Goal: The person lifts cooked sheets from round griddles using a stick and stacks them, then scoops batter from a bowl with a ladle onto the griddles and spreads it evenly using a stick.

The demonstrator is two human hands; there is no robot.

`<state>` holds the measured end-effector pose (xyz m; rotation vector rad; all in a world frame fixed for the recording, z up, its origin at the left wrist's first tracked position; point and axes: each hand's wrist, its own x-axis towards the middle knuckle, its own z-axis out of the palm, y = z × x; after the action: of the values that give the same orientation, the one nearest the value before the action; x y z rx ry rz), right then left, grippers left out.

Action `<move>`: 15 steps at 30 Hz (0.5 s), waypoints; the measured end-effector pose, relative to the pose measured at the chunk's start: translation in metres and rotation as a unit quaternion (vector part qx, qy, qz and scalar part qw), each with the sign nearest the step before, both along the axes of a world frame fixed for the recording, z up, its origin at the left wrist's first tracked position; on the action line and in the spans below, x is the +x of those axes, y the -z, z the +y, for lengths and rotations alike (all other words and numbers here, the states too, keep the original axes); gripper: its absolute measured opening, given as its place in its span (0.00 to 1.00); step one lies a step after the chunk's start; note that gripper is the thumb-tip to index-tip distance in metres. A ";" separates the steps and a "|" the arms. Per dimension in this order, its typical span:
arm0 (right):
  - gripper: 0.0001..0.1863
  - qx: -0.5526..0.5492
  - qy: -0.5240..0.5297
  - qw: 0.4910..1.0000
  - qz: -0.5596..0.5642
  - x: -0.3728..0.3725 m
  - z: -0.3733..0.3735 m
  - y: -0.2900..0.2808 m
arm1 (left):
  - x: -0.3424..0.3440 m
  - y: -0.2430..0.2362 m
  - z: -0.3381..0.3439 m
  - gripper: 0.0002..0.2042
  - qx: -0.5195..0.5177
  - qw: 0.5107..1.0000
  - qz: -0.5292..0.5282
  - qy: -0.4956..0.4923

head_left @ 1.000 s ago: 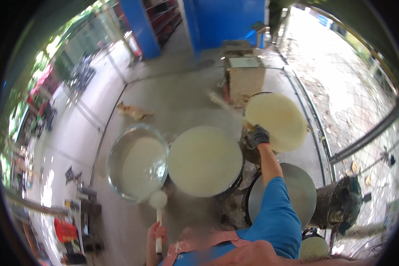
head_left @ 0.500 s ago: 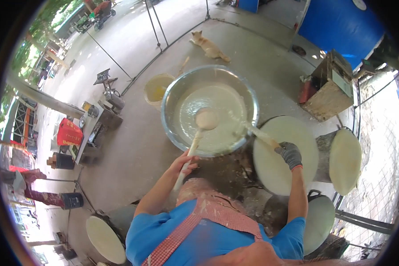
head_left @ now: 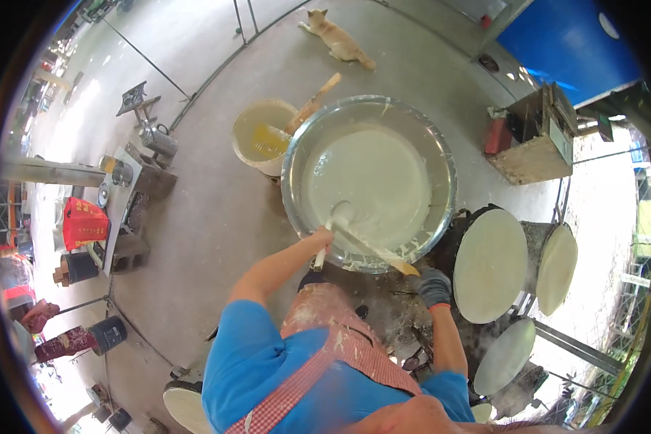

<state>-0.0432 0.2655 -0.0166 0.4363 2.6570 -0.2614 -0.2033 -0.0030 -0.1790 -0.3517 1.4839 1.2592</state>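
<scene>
Ladle (head_left: 330,222) is clasped in the left hand (head_left: 319,239); gloved right hand (head_left: 435,287) beside spatula (head_left: 378,251), grip unclear.

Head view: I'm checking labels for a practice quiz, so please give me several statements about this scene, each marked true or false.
1. The bare left hand holds a long white-handled ladle. True.
2. The right hand is bare. False: it wears a dark grey glove.
3. The large round silver metal basin contains whitish liquid. True.
4. The long pale tool with a yellowish wooden end lies on the floor. False: it extends across the basin's near rim.
5. The tan-and-white cat is on a table. False: it lies on the grey floor beyond the basin.
6. The round cream-coloured bucket has something yellow inside. True.
</scene>
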 end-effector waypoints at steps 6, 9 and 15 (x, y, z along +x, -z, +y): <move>0.27 0.018 0.075 0.997 -0.002 0.111 -0.008 0.120 | 0.012 -0.017 0.042 0.18 0.138 0.959 -0.242 -0.054; 0.25 -0.012 0.126 0.992 -0.002 0.136 -0.049 0.066 | 0.023 -0.073 0.034 0.18 0.201 0.885 -0.396 -0.143; 0.23 0.068 0.190 0.955 0.216 0.146 -0.039 -0.012 | 0.046 -0.305 0.044 0.17 0.235 0.936 -0.209 -0.156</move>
<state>0.1024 0.2264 -0.0043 1.0451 3.0065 -0.3204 -0.1569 0.0413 0.1262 -0.5088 0.7511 1.6240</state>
